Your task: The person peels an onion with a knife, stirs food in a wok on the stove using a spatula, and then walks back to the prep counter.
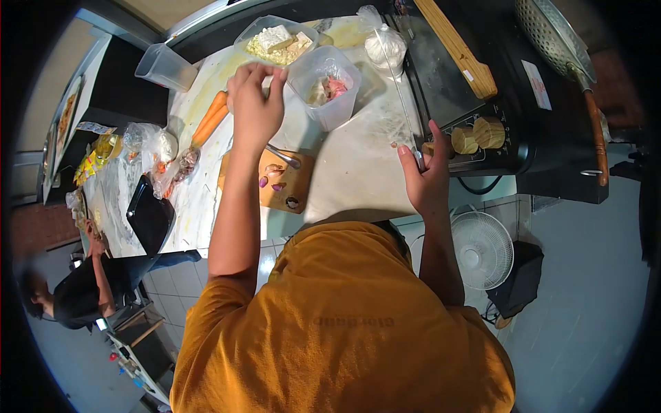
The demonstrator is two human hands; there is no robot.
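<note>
My left hand [256,103] is raised over the counter with its fingers curled in a pinch; anything between the fingertips is too small or hidden to tell. Beside it lie carrots [210,120], partly behind the wrist. Under my left forearm is a wooden cutting board [297,186] with several shallots [275,172] and a metal handle [284,157], partly covered by the arm. My right hand [428,172] is closed around a long thin metal utensil [406,113], seen almost edge-on and pointing away from me near the stove's edge; its exact kind is unclear.
Beyond my left hand stand a tub of tofu [277,38] and a clear container with pinkish pieces [330,86]. A tied white bag [385,49] sits beside the black stove [447,76]. A strainer [554,38] hangs over it. Another person [86,289] works at left.
</note>
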